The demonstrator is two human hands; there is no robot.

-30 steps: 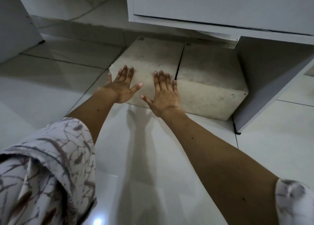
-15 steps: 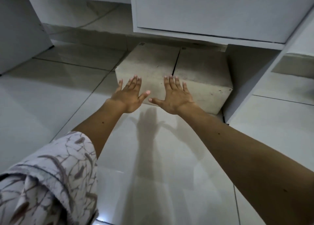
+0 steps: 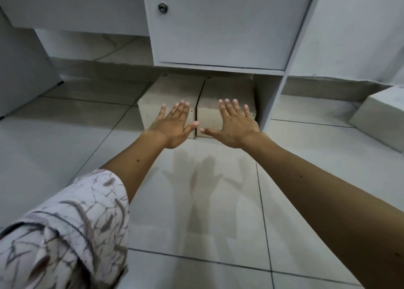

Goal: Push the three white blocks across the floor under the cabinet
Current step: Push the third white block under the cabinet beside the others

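Two white blocks lie side by side on the floor, partly under the white cabinet (image 3: 218, 26). The left block (image 3: 175, 89) has my left hand (image 3: 173, 126) flat against its front face, fingers straight and spread. The right block (image 3: 227, 89) has my right hand (image 3: 235, 124) flat against its front face in the same way. A narrow dark gap runs between the two blocks. A third white block (image 3: 380, 116) lies on the floor at the far right, apart from the cabinet.
The cabinet's side panel (image 3: 275, 98) stands just right of the right block. Another white furniture panel (image 3: 21, 70) stands at the far left. Pale floor tiles (image 3: 207, 212) with dark grout lines spread in front. A lock (image 3: 162, 7) sits on the cabinet door.
Both blocks have slid further under the cabinet. My right hand has shifted from the left block onto the right block. The view has tilted up, showing the cabinet door and the third block.
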